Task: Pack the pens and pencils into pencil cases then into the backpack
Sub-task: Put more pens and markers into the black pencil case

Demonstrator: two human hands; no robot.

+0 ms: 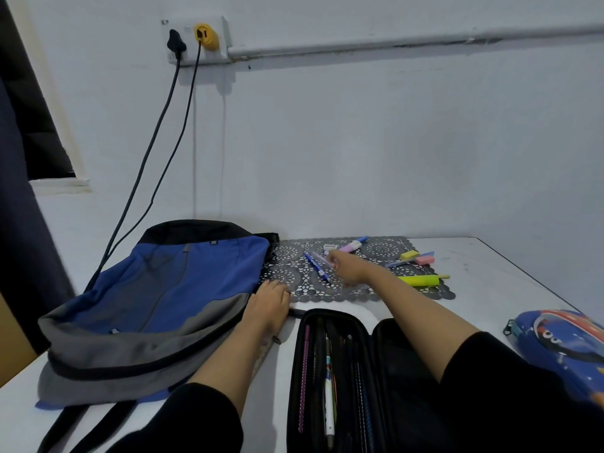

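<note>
- The fingertips (332,256) of the right hand (346,268) are on or just above a clear pen (318,256). The hand is blurred, so I cannot tell if it already pinches the pen or is only reaching.
- A blue pen (316,268) lies just beside the clear pen, on the near side. Both lie on the lace mat (385,250), far from the person.
- The left hand (269,300) lies flat with straight fingers on the near left edge of the mat, touching the side of the backpack (183,282). It holds nothing.
- The black case (402,364) lies open in the near middle of the table (490,282). Its left half has several pens in it.
- To the right on the mat wait a marker (351,246), a yellow eraser (410,255) and a highlighter (420,280). A blue case (565,344) lies at the near right.
- The step in hand, as I judge it, is to pick up a pen from the mat.
- To do it well, I would pinch the pen at its middle, so that it does not tip.
- The holes of the mat may catch a tip, so it is better to lift straight up than to drag.
- The two pens are close together; I would take both only if the grip feels sure.
- Then the pen should be laid along the pens in the left half of the case.
</note>
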